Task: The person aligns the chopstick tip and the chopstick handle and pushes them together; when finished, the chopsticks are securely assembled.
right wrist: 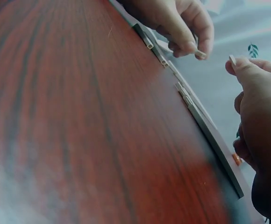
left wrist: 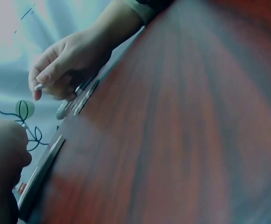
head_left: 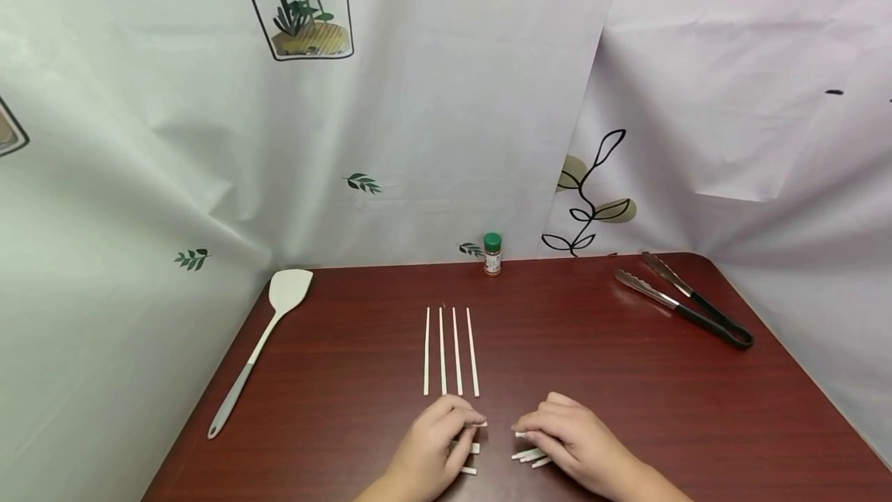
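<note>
My left hand (head_left: 435, 448) and right hand (head_left: 581, 448) face each other over the near part of the table, a small gap apart. Between its thumb and fingers, the left hand pinches a thin white stick (head_left: 482, 424), mostly hidden by the hand. A similar short white end (head_left: 519, 434) shows at the right fingertips, pinched there. In the right wrist view both pinched ends (right wrist: 200, 54) are raised off the table. Loose white sticks (head_left: 469, 471) poke out below the left hand, and several more (head_left: 531, 455) lie below the right. Farther back, several sticks (head_left: 442, 351) lie side by side, lengthwise.
A white spatula (head_left: 258, 347) with a grey handle lies along the left edge of the dark red table (head_left: 334, 378). At the back stands a small green-capped spice jar (head_left: 492, 256). Black-handled metal tongs (head_left: 690, 304) rest at the far right. Patterned white cloth hangs behind.
</note>
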Motion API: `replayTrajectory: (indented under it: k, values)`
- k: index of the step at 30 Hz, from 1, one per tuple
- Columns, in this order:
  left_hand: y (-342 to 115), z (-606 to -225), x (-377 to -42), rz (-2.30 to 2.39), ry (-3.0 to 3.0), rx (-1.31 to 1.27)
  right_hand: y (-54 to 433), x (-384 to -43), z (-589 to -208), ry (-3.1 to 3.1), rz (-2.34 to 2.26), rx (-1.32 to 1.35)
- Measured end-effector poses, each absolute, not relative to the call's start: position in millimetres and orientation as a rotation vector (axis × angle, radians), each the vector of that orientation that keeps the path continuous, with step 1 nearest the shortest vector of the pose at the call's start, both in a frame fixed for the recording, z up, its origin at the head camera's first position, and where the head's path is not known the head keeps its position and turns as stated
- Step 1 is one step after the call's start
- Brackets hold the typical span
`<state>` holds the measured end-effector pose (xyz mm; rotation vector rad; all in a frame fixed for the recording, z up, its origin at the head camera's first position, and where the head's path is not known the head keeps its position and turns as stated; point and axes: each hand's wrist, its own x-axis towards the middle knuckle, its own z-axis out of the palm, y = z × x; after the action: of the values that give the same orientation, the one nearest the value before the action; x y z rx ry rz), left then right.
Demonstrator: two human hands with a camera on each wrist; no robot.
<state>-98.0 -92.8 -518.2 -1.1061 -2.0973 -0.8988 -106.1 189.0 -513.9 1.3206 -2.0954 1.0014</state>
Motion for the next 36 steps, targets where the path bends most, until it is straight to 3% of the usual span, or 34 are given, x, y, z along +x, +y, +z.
replayTrajectory:
  k: [36]
  values:
    - [-85.7, -519.5, -96.9, -0.966, -1.977, -1.352, 183.6, -104.9, -518.3, -2.060, 0.941, 1.395]
